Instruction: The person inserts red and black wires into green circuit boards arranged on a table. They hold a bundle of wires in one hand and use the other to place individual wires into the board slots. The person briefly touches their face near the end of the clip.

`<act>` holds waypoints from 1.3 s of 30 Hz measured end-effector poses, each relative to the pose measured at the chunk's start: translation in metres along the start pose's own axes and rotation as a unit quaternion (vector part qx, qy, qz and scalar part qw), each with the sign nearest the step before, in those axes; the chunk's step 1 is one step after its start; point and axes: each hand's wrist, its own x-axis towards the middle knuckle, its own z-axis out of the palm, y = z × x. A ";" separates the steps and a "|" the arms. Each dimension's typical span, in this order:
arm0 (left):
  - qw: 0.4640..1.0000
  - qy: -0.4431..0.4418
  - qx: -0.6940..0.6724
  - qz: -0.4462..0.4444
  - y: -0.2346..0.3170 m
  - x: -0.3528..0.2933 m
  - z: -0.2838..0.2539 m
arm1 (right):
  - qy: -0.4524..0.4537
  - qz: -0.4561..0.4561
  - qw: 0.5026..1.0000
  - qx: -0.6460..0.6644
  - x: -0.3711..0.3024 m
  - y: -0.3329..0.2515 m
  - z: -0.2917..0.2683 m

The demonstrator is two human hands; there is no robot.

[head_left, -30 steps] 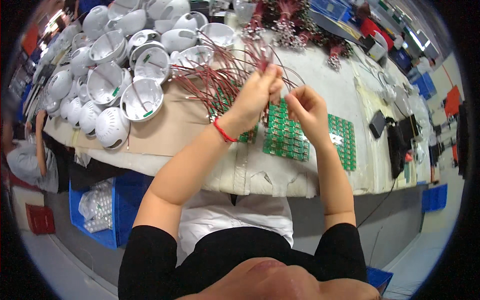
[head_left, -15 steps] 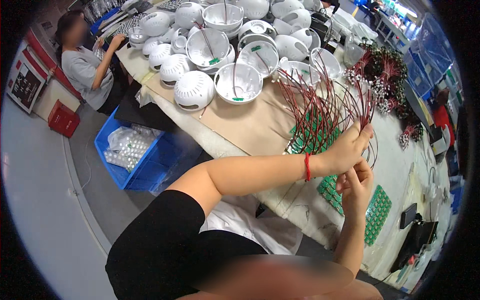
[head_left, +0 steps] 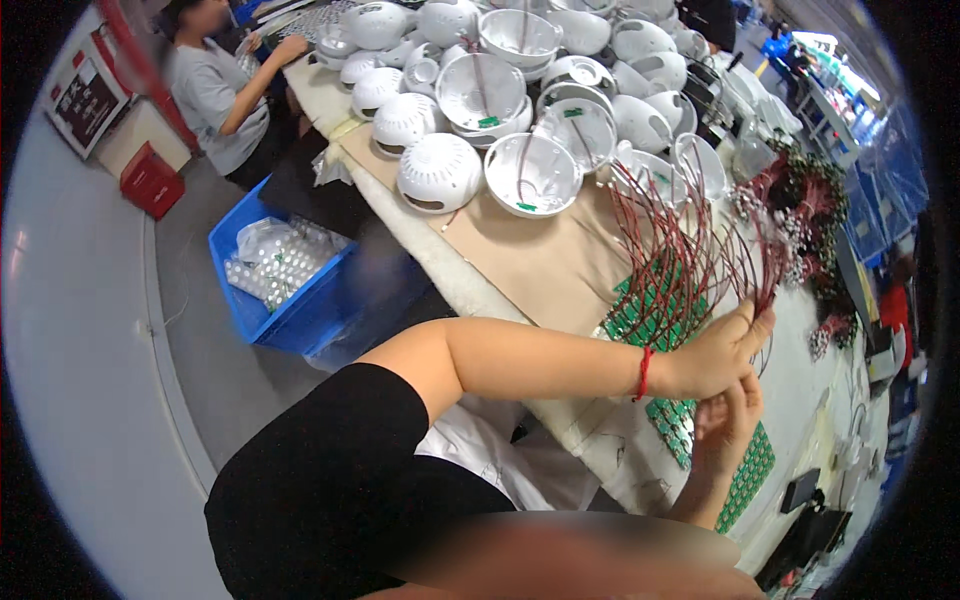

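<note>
My left hand [head_left: 712, 358], with a red string bracelet at the wrist, is closed around a bundle of dark red wires [head_left: 768, 272]. The wires fan upward out of the fist. Just below it, my right hand [head_left: 730, 412] has its fingers curled together against the underside of the left; whatever they pinch is hidden. Left of the hands, many loose red wires [head_left: 665, 235] rise from a panel of green circuit boards [head_left: 640, 318]. Another green board panel [head_left: 676, 428] lies partly under my left wrist, and a further board panel [head_left: 750, 478] lies beyond my right forearm.
White domed housings [head_left: 438, 172] crowd the table's far side, some with a wired green board inside. Wire bundles with white connectors [head_left: 815, 215] lie far right. A blue crate [head_left: 290, 325] holding bagged parts stands left of the table. A co-worker [head_left: 215, 95] is at the far left.
The view has shifted, so the table and crate sit differently in the picture. My left hand keeps its grip on the wires, with the right hand still close beneath it.
</note>
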 end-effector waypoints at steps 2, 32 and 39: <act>0.996 -0.085 -0.011 -0.031 0.002 0.008 -0.004 | -0.017 0.003 0.998 0.057 0.002 -0.007 -0.010; 0.925 -0.161 -0.151 -0.309 0.021 0.023 -0.023 | -0.156 0.102 0.981 0.049 0.017 -0.025 -0.042; 0.916 -0.105 -0.242 -0.303 0.025 0.029 -0.031 | 0.081 -0.162 0.964 -0.194 0.028 -0.033 -0.076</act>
